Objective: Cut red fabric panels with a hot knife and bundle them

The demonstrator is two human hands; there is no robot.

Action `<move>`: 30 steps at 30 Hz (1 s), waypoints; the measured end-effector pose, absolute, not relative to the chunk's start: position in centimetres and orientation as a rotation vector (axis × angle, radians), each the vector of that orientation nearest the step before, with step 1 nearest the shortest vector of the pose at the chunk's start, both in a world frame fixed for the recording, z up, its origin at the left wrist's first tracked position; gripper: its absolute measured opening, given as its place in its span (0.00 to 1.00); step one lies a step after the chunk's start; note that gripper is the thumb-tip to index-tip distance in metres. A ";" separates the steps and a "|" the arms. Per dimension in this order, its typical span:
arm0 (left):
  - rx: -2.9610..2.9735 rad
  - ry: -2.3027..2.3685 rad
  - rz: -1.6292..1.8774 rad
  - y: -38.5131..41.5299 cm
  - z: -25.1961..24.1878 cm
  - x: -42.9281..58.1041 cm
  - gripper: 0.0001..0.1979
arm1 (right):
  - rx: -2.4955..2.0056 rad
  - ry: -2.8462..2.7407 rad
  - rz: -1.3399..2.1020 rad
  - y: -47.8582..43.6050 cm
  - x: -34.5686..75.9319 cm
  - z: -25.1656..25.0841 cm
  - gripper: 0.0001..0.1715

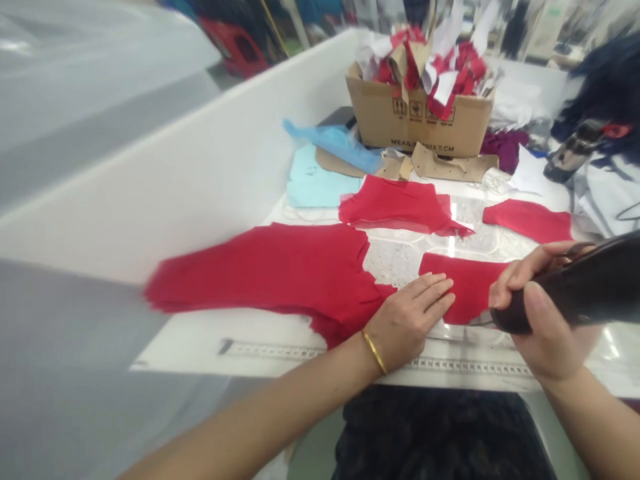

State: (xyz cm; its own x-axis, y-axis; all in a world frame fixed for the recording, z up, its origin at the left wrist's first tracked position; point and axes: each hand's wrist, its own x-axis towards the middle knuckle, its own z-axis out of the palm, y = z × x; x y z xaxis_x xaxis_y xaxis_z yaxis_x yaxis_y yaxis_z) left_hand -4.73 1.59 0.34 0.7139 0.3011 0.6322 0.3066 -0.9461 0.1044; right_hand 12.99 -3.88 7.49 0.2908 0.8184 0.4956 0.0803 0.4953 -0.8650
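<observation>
- Nearest us, on the side of the bench (pixel 320 333) facing us and well in front of the cardboard carton (pixel 420 120), our left hand (pixel 407 320) lies flat, its fingers (pixel 430 293) straight, slightly spread and gripping nothing as they press on a red fabric piece (pixel 460 287).
- A gold bangle (pixel 374 352) circles our left wrist.
- Our right hand (pixel 543 313) is just beside that fabric piece, farther from the carton than the middle pieces. Its fingers (pixel 520 280) curl closed around a black-handled tool (pixel 560 293), whose tip is at the fabric's near edge.
- A measuring strip (pixel 425 365) runs along the bench's near edge, under both forearms and directly in line with the carton.
- A large red panel (pixel 270 273) spreads left of the hands, its edge just touching our left hand.
- Two more red pieces (pixel 400 205) (pixel 527 220) lie closer to the carton, on a patterned white sheet (pixel 395 263).
- Right before the carton are brown card templates (pixel 450 165), a pale blue sheet (pixel 315 183) and blue plastic (pixel 333 143).
- Purple cloth (pixel 505 148) sits just beside the carton, which is stuffed with red and white scraps (pixel 440 70).
</observation>
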 end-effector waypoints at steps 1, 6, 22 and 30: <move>-2.902 -0.516 -1.058 1.6 0.3 -4.7 0.20 | -0.921 -1.183 0.610 -3.9 13.1 7.6 0.17; -2.911 -0.512 -1.046 1.7 0.4 -4.7 0.20 | -0.876 -1.172 0.581 -3.9 12.9 7.5 0.13; -2.904 -0.569 -1.034 1.7 0.4 -4.9 0.21 | -0.879 -1.191 0.573 -4.1 13.3 7.3 0.15; -2.928 -0.606 -0.999 1.7 0.4 -5.1 0.24 | -0.872 -1.099 0.556 -4.8 15.4 8.0 0.15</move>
